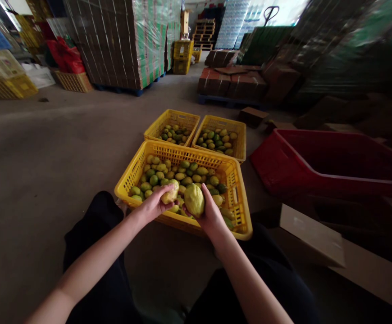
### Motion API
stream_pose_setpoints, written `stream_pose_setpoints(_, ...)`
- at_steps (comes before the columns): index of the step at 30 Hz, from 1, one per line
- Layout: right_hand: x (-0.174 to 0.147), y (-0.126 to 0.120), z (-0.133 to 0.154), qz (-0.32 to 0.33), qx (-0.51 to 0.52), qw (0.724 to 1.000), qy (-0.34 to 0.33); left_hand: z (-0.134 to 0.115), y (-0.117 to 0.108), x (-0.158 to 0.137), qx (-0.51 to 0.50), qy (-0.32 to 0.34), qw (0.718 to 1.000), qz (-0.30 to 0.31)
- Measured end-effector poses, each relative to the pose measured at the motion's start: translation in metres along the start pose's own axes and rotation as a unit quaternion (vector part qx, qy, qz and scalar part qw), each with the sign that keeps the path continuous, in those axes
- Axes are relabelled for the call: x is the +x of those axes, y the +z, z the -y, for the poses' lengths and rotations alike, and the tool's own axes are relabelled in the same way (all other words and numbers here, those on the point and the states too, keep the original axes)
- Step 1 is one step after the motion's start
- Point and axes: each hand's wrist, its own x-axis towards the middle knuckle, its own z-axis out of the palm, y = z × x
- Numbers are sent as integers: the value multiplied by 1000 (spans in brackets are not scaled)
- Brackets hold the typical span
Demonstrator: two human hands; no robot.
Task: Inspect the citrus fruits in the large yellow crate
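Note:
Over the near yellow crate (130, 167), each of my hands has a fruit in its grip. My left hand (153, 205) is closed round a yellowish lemon (170, 192) with paler patches on its skin. A larger, bumpy, yellow-green lemon (193, 200) sits in my right hand (211, 213), thumb along its right side. The two held fruits are side by side, a small gap between them. Below them, many green and yellow lemons (160, 167) lie loose in the crate, some hidden behind my hands.
Two smaller-looking yellow crates, left (152, 130) and right (239, 137), stand just beyond with more fruit. A red tub (270, 166) is at right, cardboard (312, 234) near my right knee. Wrapped stacked goods (115, 45) and a low pallet of boxes (231, 83) stand farther back.

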Motion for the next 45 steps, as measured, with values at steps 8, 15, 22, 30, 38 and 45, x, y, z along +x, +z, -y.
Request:
stream_pose_setpoints(8, 0, 2, 1, -17, 14, 1000, 20, 0, -6, 5, -27, 47, 999, 0)
stream_pose_setpoints(15, -3, 5, 3, -2, 20, 1000, 15, -1, 0, 3, -59, 47, 997, 9)
stream_pose_setpoints(22, -4, 4, 6, -6, 23, 1000, 19, 5, -3, 4, -27, 62, 995, 78)
stream_pose_setpoints(30, -5, -4, -1, -92, -54, 976, -191, 3, -8, -4, 231, 187, 937, 185)
stream_pose_setpoints(38, -23, -3, 0, -9, -237, 884, -402, -3, -6, -17, 263, 201, 921, 208)
stream_pose_setpoints(45, -22, -3, -3, -15, -236, 891, -388, 0, -11, -14, 252, 187, 925, 215)
